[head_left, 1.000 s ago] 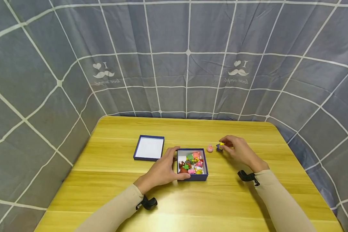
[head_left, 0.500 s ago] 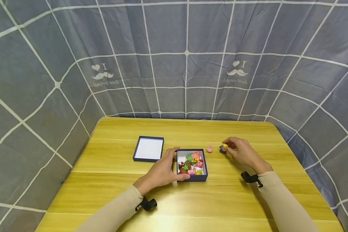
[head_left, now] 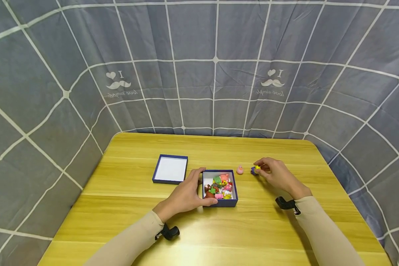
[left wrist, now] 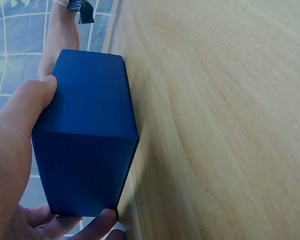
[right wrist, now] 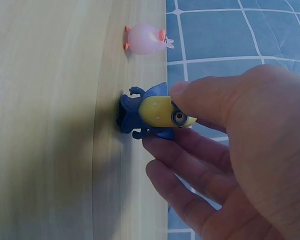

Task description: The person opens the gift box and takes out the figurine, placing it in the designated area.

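Note:
In the head view, my left hand grips an open blue box, thumb at its near side and fingers at its far left corner. The left wrist view shows the blue outer walls between thumb and fingers. Several small toy figures in pink, green, red and yellow fill the box. My right hand pinches a minion figurine by its yellow head between thumb and fingers, the figurine upright with its blue base at the tabletop. A pink duck-like figure stands beside it, apart from the hand.
A blue-rimmed lid with a white inside lies left of the box, beyond the left hand. The wooden table is bordered at the back and sides by a grey curtain with white grid lines.
My right hand has shifted slightly right with the minion figurine, widening its gap from the pink figure, then has stayed nearly still. My left hand and the box hold their place.

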### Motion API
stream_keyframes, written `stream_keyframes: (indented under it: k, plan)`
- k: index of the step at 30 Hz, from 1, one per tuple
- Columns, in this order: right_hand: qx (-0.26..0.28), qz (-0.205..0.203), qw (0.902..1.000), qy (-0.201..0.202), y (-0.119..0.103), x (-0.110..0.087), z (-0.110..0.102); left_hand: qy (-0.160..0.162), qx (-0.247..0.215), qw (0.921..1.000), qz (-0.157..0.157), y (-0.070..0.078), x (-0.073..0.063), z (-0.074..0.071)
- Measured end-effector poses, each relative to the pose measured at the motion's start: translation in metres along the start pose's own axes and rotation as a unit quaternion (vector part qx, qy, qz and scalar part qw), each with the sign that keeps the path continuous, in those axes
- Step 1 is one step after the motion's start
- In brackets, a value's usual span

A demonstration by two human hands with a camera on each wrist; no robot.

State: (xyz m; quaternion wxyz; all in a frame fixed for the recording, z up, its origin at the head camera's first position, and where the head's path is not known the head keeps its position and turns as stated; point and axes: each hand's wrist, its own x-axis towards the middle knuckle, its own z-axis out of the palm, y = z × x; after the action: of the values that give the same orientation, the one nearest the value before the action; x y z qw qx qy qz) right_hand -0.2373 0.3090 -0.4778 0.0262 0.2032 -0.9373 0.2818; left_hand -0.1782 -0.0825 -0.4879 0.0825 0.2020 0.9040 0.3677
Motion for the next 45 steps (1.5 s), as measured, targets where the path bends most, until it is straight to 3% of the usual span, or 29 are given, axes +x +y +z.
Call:
stream_keyframes:
  k: [28, 45]
  plan:
    - [-0.024, -0.008, 0.9996, -0.011, -0.006, -0.007, -0.004, -0.001, -0.001, 1.0, -0.007, 0.002, -0.001, -0.001]
    - [-0.047, -0.022, 0.9986, 0.008, -0.026, -0.009, -0.007, 0.002, -0.003, 1.0, -0.006, 0.004, -0.002, -0.002]
